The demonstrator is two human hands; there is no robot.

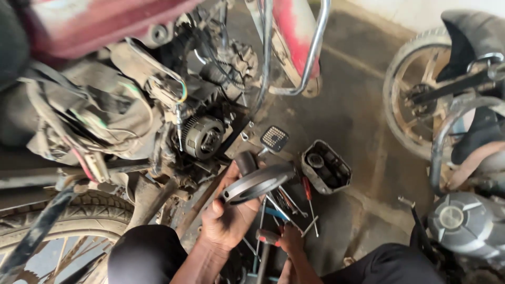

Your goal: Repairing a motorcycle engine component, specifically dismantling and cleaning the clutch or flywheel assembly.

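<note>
Nearest me, left hand (227, 215) grips a grey clutch disc (257, 183) by its lower edge; right hand (290, 237) is closed around a red-handled tool (268, 237) among loose tools on the floor (363, 105). Judging progress: engine cover (326, 166) lies off at 3 o'clock of the disc, clutch basket (204, 137) exposed at 10 o'clock, so disassembly looks well along, refitting undone. Disc sits tilted, long axis running 8 to 2 o'clock, face toward me.

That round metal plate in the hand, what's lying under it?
Under the round metal plate, held by the left hand, screwdrivers and wrenches lie on the floor. Whatever lies directly beneath is covered.
</note>
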